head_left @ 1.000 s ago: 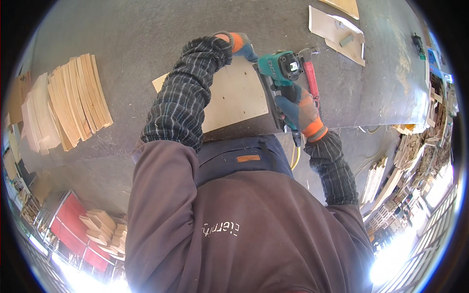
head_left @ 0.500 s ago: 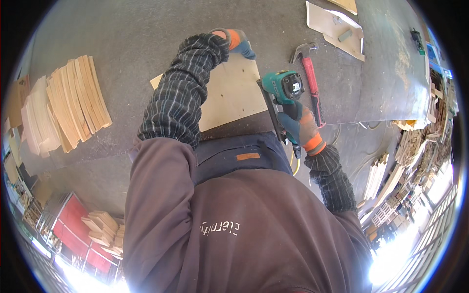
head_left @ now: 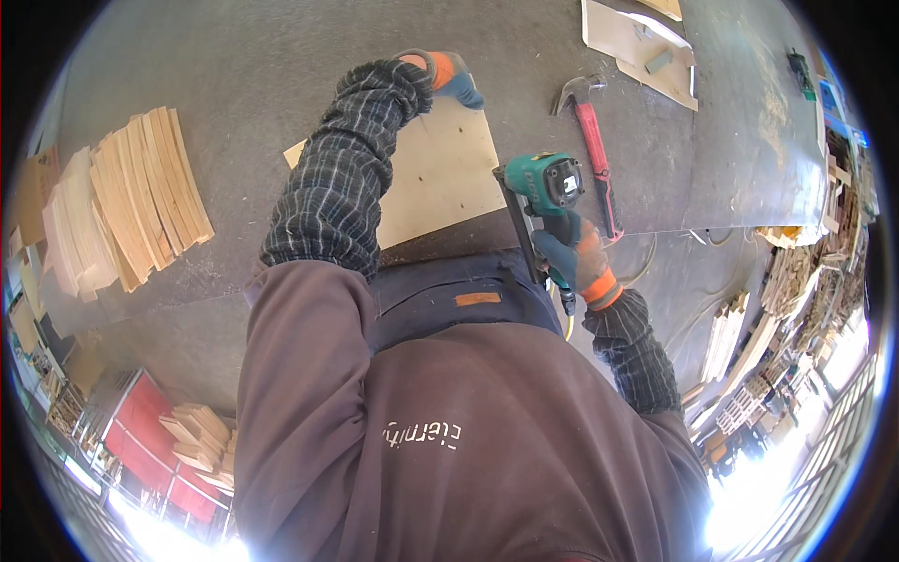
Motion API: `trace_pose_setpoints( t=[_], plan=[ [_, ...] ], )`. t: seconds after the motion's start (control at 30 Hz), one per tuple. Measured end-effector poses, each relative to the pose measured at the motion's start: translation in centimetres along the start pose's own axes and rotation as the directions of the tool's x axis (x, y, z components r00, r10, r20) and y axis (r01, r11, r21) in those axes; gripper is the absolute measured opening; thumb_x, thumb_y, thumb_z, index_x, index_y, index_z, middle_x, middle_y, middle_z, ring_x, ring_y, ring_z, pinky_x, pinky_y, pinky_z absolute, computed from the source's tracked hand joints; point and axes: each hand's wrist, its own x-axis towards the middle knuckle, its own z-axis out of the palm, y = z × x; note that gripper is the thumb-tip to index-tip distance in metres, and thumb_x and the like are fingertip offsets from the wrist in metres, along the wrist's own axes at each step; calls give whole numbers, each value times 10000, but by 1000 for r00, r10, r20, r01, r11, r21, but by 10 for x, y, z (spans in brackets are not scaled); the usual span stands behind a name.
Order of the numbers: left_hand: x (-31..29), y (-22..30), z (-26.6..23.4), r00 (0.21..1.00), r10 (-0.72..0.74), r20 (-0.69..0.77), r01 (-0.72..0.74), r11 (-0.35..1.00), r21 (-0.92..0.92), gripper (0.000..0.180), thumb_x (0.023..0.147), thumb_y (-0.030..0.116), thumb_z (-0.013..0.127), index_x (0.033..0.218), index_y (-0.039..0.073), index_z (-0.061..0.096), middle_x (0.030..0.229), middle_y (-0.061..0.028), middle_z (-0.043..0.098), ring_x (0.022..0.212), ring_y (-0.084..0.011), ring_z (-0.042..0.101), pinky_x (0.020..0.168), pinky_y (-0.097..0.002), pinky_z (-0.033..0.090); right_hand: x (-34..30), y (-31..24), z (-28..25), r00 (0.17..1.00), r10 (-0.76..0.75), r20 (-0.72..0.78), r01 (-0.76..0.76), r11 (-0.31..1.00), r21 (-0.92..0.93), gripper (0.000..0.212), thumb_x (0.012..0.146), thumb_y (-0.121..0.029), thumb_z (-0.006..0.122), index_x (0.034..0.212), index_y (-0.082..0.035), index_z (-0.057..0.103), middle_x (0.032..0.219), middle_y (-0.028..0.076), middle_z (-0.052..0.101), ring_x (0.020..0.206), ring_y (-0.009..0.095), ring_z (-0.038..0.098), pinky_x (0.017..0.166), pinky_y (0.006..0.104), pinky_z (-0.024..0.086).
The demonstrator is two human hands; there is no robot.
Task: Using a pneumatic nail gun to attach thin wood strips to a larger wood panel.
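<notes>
A pale plywood board (head_left: 433, 183) with several small dark marks lies on the dark worktop in front of my waist. My left hand (head_left: 454, 82), in a grey-blue and orange glove, grips its far edge near the right corner, the fingers curled over it. Beside the board's right edge, my right hand (head_left: 582, 255), gloved alike, is closed round the handle of a green and black nail gun (head_left: 551, 184). The gun's long magazine points back toward me, and its nose is near the board; whether they touch I cannot tell. A yellow hose hangs below the gun.
Right of the nail gun lies a claw hammer (head_left: 594, 150) with a red and black handle. Farther back is an opened piece of cardboard (head_left: 646, 56) with small pieces on it. Stacked wooden slats (head_left: 150, 192) lie at the left. The worktop's near edge runs by my waist.
The nail gun and my right hand have shifted slightly toward my body. My left hand stays at the board's far edge. The whole view has moved a little.
</notes>
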Motion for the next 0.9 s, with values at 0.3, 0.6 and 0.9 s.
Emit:
trace_pose_setpoints(
  t=[0.3,0.6,0.9],
  plan=[
    [15,-9,7,1000,5,-30,-6,1000,-17,501,864,457,818,1226,110,801,1194,-115,781,1045,-341,734,917,-489,572,3,20,-5,1000,-24,20,22,996,87,358,924,-146,720,1232,24,652,827,39,680,670,102,615,598,302,515],
    [50,-14,33,964,-33,-265,64,992,109,645,802,618,793,1141,70,812,1121,-210,778,1040,-416,730,919,-528,554,-16,34,-94,935,-113,-335,63,986,-157,412,933,-147,729,1305,10,652,935,32,731,765,117,667,667,323,556],
    [4,29,67,915,-159,-370,222,966,133,401,808,410,722,999,68,808,1026,-221,777,953,-409,750,842,-494,586,67,89,-236,757,-448,-476,-210,522,-826,613,922,-157,705,1503,-151,511,1158,193,754,1043,402,735,874,467,579]
  ],
)
